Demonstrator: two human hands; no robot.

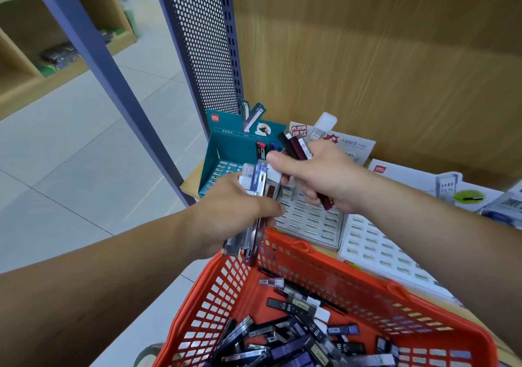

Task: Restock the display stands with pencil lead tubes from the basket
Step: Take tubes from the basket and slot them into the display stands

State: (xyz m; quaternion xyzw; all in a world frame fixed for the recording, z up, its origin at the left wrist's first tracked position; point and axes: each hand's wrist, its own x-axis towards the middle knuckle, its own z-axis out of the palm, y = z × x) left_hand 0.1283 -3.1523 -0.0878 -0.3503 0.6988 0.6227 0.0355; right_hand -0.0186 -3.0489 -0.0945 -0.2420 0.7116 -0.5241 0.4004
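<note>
Loose pencil lead tubes (296,335) fill the orange basket (223,284). Above its rim, the left hand (226,214) grips a bundle of tubes (255,180) upright. The right hand (319,174), thumb extended leftward, clutches maroon tubes (296,146) over the white display stand (310,220), beside the teal stand (223,152).

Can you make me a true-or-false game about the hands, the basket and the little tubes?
1. The basket is orange-red. True.
2. The basket is empty. False: many lead tubes lie in it.
3. The left hand and the right hand both grip lead tubes. True.
4. The teal stand is packed full. False: most of its slots are bare, with only a few tubes at the back.
</note>
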